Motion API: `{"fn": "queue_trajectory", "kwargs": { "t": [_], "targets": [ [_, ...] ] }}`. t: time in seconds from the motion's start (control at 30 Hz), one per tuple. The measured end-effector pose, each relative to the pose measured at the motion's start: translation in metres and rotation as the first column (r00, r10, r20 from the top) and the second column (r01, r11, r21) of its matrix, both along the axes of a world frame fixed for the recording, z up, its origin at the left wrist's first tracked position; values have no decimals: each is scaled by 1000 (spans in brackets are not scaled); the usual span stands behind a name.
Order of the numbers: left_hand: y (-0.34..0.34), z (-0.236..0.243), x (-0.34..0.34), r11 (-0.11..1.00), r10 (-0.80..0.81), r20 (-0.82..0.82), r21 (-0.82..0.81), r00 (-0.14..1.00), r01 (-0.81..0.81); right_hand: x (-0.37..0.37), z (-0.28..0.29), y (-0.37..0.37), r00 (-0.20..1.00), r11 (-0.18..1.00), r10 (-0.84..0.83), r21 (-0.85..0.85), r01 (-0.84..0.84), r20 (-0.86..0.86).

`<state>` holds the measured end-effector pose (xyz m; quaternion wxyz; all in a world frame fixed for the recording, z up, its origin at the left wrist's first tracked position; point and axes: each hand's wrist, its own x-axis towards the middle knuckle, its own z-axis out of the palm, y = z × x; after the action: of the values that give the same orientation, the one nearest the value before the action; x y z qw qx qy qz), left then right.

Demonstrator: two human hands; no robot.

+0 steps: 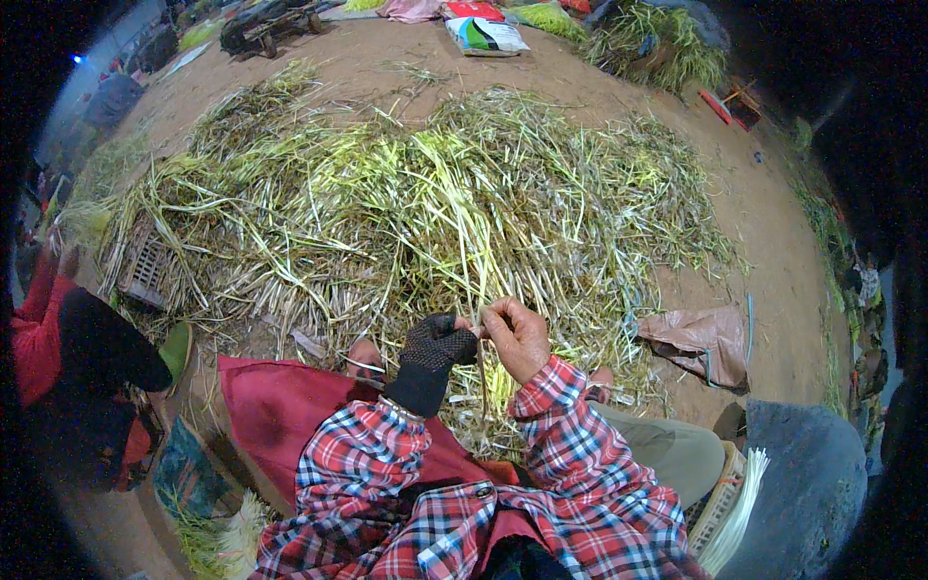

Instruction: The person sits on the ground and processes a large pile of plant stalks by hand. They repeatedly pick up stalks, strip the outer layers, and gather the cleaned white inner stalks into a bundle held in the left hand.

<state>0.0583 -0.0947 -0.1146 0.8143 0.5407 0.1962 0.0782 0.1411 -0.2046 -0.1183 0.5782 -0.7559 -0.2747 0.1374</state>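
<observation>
Just in front of my lap, my two hands are close together with their fingers pinched. My left hand, in a black mesh fingerless glove, is closed on a thin pale leafy stalk. Beside it, my bare right hand pinches the same stalk between thumb and forefinger. Upward, the stalk stretches over the pile; below my hands a strip hangs down. A broad heap of cut green and yellowish stalks and leaves spreads on the ground ahead of me. Exactly where the fingertips meet the stalk is hard to make out.
A dark red cloth covers my left leg. Right of the heap lies a brownish sack. At my right side a basket holds a bundle of white stalks. Another person in red sits at left, near a plastic crate.
</observation>
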Motion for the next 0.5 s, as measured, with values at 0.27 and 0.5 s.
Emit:
{"fn": "queue_trajectory", "kwargs": {
  "t": [0.27, 0.5],
  "targets": [
    [1, 0, 1, 997, -19, -22, -74, 1000, 17, 5, 4, -8, 983, 980, -180, 93, 176, 31],
    [-3, 1, 0, 995, -30, -24, -95, 999, 28, 4, 6, -6, 991, 996, -80, 36, 76, 109]
  ]
}}
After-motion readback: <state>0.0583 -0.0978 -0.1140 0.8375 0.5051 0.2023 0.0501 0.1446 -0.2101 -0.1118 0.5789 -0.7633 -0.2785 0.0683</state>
